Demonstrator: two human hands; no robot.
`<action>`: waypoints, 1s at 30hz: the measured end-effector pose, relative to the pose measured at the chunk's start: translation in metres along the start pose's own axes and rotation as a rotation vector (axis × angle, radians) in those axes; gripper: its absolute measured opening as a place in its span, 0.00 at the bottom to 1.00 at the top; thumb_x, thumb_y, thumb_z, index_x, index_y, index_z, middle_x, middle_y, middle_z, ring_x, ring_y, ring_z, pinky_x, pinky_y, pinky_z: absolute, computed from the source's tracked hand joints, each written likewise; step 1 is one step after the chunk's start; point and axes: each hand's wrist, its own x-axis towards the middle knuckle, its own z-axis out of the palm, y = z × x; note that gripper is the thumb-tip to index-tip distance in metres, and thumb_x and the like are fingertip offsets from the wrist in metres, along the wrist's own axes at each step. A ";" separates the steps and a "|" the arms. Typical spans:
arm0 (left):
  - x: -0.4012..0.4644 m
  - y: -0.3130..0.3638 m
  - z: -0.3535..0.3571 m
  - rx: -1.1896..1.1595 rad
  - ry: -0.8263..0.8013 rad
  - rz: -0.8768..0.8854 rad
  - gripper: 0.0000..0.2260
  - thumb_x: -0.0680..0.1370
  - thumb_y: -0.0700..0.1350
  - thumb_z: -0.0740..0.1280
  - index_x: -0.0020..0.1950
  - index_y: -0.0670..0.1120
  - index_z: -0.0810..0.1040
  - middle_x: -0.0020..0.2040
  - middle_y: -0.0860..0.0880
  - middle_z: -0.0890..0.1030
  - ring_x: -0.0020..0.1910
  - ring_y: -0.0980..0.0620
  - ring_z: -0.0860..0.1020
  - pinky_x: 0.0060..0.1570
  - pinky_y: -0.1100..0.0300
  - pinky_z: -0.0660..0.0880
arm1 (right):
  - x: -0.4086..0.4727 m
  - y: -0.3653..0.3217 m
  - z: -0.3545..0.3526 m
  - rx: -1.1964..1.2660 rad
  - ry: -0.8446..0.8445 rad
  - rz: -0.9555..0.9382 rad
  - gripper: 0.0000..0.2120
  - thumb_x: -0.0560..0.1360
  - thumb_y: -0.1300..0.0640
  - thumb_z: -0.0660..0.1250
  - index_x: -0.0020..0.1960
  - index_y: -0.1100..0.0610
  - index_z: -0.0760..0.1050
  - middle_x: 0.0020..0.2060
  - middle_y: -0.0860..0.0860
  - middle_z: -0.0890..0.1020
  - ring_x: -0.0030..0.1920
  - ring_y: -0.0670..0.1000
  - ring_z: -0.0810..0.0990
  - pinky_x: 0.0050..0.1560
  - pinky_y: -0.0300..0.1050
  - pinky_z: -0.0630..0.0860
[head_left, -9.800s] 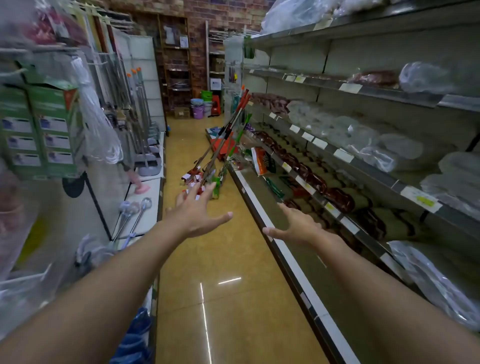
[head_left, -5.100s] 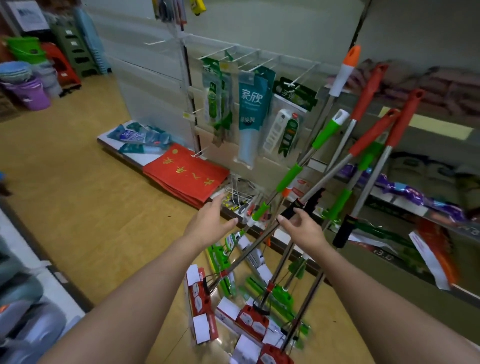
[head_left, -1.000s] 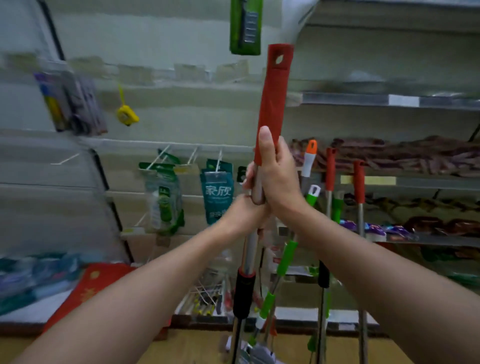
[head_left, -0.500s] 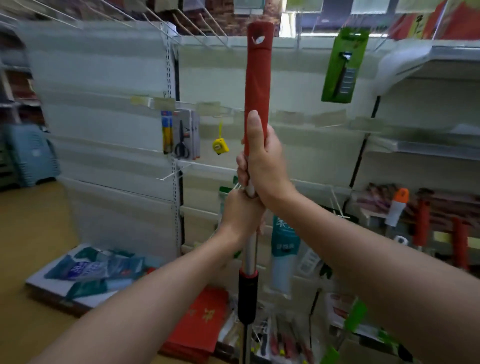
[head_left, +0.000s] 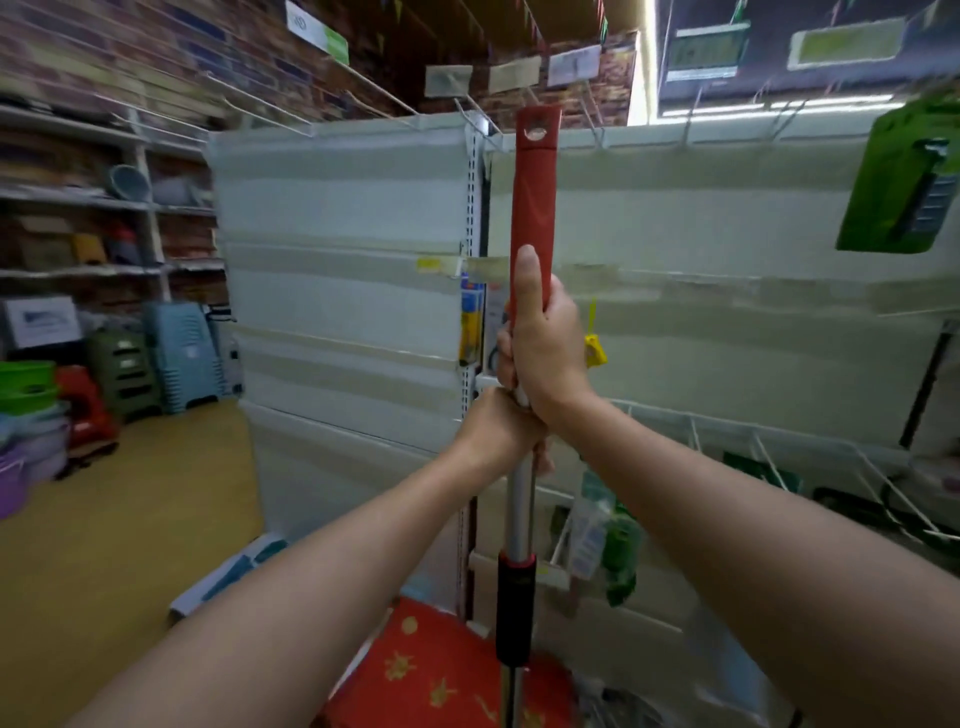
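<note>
**Mop pole held upright at the aisle end**

Swinging left since the last glimpse, the view brings the stacked plastic stools (head_left: 176, 353) further in, beside the white shelving panel (head_left: 343, 312). The left hand (head_left: 498, 431) clenches the bare steel tube of the long red-sleeved metal mop pole (head_left: 535, 197), which stands upright at centre. The right hand (head_left: 545, 353) wraps the sleeve's base, thumb up. The pole is probably stiff and light but unwieldy; the steel looks slick, so the sleeve should give the surer hold.

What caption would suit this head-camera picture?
Right hand on the red grip, left hand just below, holding a pole upright before shop shelving.
</note>
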 end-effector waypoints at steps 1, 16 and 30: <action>0.005 -0.007 -0.011 0.007 0.018 -0.012 0.18 0.74 0.36 0.59 0.23 0.44 0.71 0.17 0.50 0.73 0.21 0.56 0.76 0.28 0.66 0.73 | 0.005 0.005 0.014 0.020 -0.006 0.006 0.19 0.77 0.38 0.58 0.36 0.50 0.66 0.22 0.46 0.68 0.20 0.46 0.67 0.22 0.40 0.66; 0.135 -0.117 -0.149 -0.072 0.179 -0.172 0.12 0.76 0.33 0.61 0.32 0.38 0.72 0.19 0.48 0.72 0.18 0.49 0.73 0.21 0.61 0.73 | 0.106 0.099 0.189 0.171 -0.218 -0.017 0.18 0.74 0.34 0.56 0.45 0.49 0.69 0.23 0.46 0.70 0.22 0.46 0.69 0.22 0.39 0.67; 0.277 -0.196 -0.235 -0.078 0.206 -0.087 0.13 0.72 0.32 0.61 0.26 0.39 0.72 0.17 0.48 0.73 0.17 0.49 0.76 0.19 0.67 0.68 | 0.217 0.171 0.303 0.166 -0.193 0.004 0.18 0.75 0.34 0.56 0.43 0.49 0.69 0.23 0.47 0.69 0.20 0.47 0.68 0.21 0.39 0.66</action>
